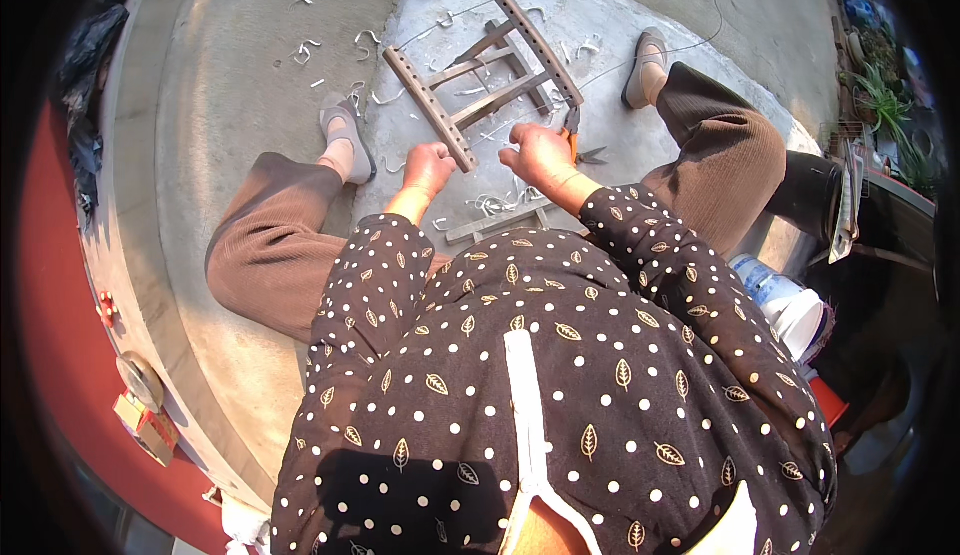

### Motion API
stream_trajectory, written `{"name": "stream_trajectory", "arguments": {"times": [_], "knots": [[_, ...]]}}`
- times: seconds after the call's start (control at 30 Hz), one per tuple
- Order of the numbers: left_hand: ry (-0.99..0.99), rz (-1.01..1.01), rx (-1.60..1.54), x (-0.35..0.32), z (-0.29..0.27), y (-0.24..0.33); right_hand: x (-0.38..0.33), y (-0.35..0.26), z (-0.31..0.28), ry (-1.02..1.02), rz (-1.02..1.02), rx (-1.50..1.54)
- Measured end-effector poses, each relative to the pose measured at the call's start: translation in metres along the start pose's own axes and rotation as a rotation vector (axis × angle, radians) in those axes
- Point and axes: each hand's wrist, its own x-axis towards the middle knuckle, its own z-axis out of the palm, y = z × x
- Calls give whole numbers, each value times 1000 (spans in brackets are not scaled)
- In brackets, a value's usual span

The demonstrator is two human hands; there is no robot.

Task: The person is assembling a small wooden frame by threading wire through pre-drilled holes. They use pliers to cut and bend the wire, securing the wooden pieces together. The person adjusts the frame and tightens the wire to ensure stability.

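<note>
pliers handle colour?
Orange, on the pliers by the right hand; head view.

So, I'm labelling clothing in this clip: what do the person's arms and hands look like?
Both arms wear long dark sleeves printed with white dots and small gold leaves, ending at the wrists. The left hand and right hand are bare: no gloves, and no rings or watch visible.

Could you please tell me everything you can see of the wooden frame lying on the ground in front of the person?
The wooden frame lies flat on the grey concrete ground between the person's feet. Two long brown rails with rows of holes are joined by several crossbars, ladder-like. The left hand touches the near end of one rail; the right hand is beside it, by orange-handled pliers.
</note>
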Motion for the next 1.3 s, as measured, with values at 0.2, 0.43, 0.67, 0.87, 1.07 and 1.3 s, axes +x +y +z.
{"name": "stream_trajectory", "arguments": {"times": [0.2,0.43,0.67,0.87,1.07,1.3], "knots": [[-22,92,62,-9,11,19,11,2,62,-370,107,290],[53,313,210,-18,9,17,11,5,61,-491,302,800],[55,508,302,-16,10,16,10,11,51,-502,206,725],[43,583,294,-12,12,11,14,16,54,-515,211,714],[-11,511,326,-17,14,9,10,19,55,-577,318,847],[-199,350,345,-20,-1,19,9,13,66,-546,382,1084]]}}
